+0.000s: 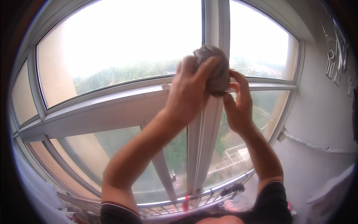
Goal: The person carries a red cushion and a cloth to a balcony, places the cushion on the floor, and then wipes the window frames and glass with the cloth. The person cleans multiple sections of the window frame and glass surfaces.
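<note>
A bunched grey-brown cloth is held up in front of the window's upright frame bar. My left hand grips it from the left, its fingers spread over the bundle and slightly blurred. On the other side, my right hand is raised with bent fingers. Its thumb and fingertips are at the cloth's right edge; whether they pinch it I cannot tell. Behind both hands runs the white horizontal window rail, between the upper panes and the lower ones. Part of the upright bar is hidden by the cloth.
Below my arms, a metal railing with a red tie curves along the window. A lower sash has a handle. Hangers hang by the right wall, and white fabric is at lower left.
</note>
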The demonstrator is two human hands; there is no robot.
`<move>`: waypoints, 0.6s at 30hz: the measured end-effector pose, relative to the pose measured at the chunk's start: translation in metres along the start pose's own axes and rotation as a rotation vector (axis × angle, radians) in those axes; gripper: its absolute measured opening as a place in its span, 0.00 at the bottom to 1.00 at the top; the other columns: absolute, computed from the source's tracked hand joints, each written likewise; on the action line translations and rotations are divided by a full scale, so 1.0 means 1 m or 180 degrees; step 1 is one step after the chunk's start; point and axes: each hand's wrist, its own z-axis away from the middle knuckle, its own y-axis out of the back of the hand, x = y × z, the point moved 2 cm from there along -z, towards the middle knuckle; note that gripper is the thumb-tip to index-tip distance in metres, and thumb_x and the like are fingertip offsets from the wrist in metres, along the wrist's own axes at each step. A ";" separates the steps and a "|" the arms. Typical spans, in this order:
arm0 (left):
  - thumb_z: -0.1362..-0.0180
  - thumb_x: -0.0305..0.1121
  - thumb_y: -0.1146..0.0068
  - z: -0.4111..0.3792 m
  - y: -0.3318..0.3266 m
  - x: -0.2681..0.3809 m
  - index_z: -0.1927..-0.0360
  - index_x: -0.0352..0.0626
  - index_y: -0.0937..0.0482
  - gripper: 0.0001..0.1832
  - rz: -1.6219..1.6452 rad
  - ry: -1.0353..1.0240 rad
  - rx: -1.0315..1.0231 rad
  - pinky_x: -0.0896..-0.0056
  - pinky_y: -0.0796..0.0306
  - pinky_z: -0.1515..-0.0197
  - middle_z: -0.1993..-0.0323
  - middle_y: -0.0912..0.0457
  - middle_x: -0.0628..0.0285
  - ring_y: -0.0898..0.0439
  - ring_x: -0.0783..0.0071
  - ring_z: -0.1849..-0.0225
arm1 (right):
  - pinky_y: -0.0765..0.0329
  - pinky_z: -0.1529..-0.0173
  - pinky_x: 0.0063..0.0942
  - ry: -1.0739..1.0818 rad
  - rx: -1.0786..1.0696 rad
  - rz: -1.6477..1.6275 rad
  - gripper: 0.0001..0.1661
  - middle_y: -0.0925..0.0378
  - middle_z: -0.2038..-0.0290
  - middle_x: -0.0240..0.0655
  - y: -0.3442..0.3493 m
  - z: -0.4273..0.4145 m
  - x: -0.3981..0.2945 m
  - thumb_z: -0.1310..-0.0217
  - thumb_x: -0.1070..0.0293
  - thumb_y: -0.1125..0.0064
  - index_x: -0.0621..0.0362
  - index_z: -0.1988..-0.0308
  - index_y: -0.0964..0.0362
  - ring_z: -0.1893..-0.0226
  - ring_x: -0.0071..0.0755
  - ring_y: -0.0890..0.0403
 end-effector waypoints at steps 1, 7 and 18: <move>0.49 0.22 0.28 0.010 0.004 0.013 0.29 0.55 0.33 0.43 0.0279 0.0021 -0.0065 0.43 0.19 0.52 0.42 0.29 0.43 0.22 0.39 0.46 | 0.26 0.38 0.41 -0.0039 -0.0142 -0.0366 0.31 0.28 0.38 0.47 -0.007 0.007 -0.007 0.32 0.71 0.46 0.63 0.32 0.39 0.40 0.43 0.25; 0.43 0.24 0.30 0.044 -0.003 0.013 0.23 0.38 0.46 0.47 0.0729 -0.0042 0.0063 0.50 0.17 0.49 0.36 0.27 0.33 0.20 0.40 0.41 | 0.23 0.42 0.39 -0.0464 0.0070 -0.0514 0.33 0.27 0.41 0.47 -0.037 0.008 -0.016 0.38 0.78 0.46 0.62 0.33 0.38 0.44 0.42 0.22; 0.40 0.24 0.37 0.032 0.119 -0.082 0.37 0.39 0.26 0.26 -0.0872 -0.0061 0.0089 0.52 0.22 0.42 0.51 0.14 0.51 0.17 0.52 0.46 | 0.25 0.40 0.42 0.1564 0.0405 0.1741 0.31 0.28 0.44 0.47 -0.039 -0.101 -0.008 0.43 0.82 0.39 0.59 0.38 0.30 0.45 0.51 0.25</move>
